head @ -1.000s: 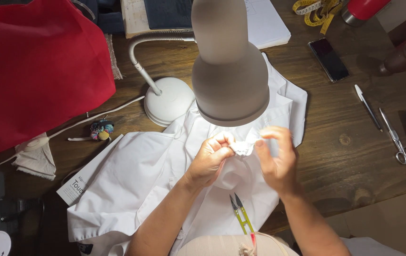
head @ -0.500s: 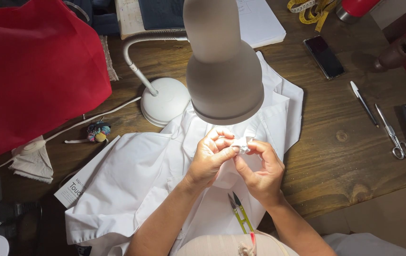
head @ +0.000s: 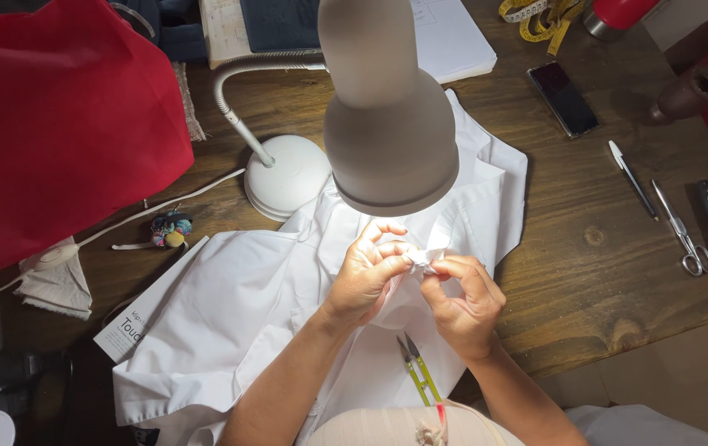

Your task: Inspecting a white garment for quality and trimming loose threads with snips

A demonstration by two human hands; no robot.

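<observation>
Both hands sit closer together now than a second ago. Under the grey lamp, the white shirt covers the table centre; left hand and right hand pinch its small fold. Small, steady pulls seem best. Yellow snips lie at six o'clock, scissors at three; the lamp head hides some cloth.

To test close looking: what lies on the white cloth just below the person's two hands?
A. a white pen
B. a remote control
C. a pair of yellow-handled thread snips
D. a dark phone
C: the yellow-handled thread snips lie on the white cloth just below both hands.
</observation>
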